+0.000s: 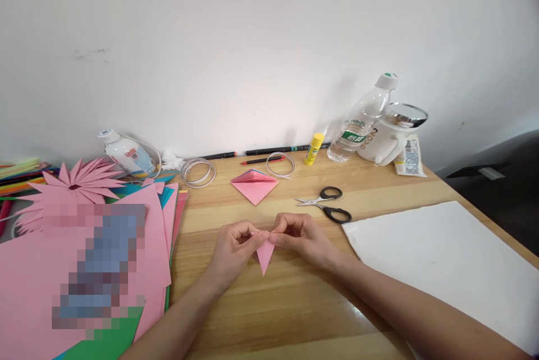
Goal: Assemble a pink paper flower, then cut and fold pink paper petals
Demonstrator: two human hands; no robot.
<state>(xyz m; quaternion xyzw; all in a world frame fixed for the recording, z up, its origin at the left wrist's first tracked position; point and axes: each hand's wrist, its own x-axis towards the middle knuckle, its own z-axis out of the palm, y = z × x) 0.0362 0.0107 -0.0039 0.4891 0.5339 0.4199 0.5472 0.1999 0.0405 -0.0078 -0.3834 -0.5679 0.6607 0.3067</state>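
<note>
Between my two hands is a small piece of folded pink paper (264, 259), its sharp point hanging down toward me. My left hand (241, 245) pinches its top left edge with thumb and fingers. The top right edge is pinched by my right hand (300, 236), and the two thumbs nearly meet at the middle. The fingers hide the upper part of the paper. Just beyond the hands lies a stack of folded pink paper pieces (255, 188), its point facing me. Open scissors (326, 203) with black handles lie beyond my right hand.
Pink and coloured paper sheets (155, 236) and a pink paper flower (76, 183) lie at left. A white bottle (128, 152) stands behind. Along the wall are pens (269, 150), a yellow glue stick (314, 149), a water bottle (357, 124) and a mug (379, 138). A white sheet (442, 259) covers the right side.
</note>
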